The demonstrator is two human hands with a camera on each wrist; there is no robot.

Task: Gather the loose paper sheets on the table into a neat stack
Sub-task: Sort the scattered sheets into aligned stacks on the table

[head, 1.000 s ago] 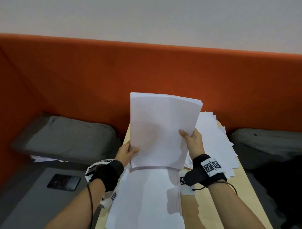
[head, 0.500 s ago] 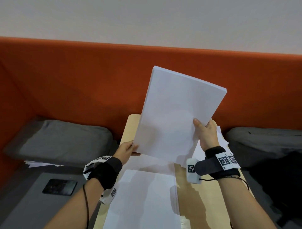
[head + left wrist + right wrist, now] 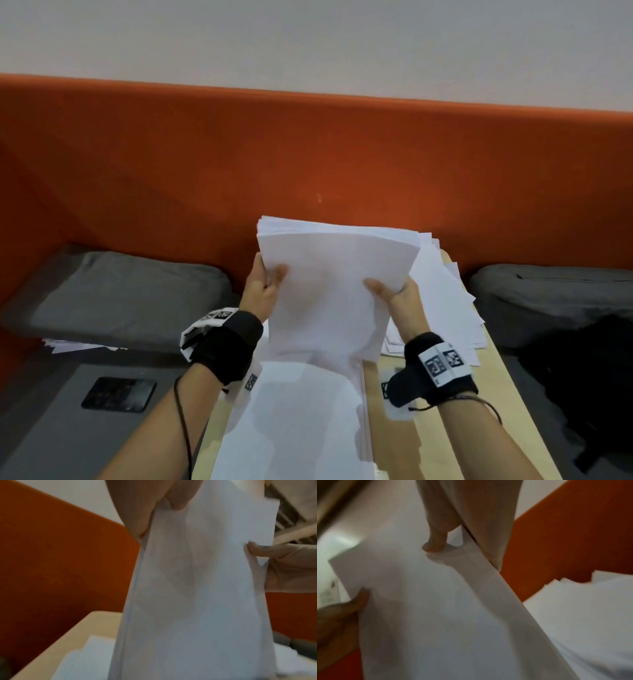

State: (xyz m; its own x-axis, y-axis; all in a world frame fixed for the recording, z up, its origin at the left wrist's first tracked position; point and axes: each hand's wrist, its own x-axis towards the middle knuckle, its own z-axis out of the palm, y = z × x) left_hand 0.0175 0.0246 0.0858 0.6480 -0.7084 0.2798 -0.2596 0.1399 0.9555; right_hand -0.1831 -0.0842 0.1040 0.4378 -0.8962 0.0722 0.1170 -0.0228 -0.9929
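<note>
My left hand and right hand: fingers clamped on a paper bundle, held upright. At 6 o'clock: flat sheets on the surface. At 3 o'clock: loose fanned sheets.

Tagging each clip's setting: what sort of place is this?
Probably an office or lounge seating booth: an orange upholstered partition wraps a narrow wooden table, with grey seat cushions on both sides.
</note>
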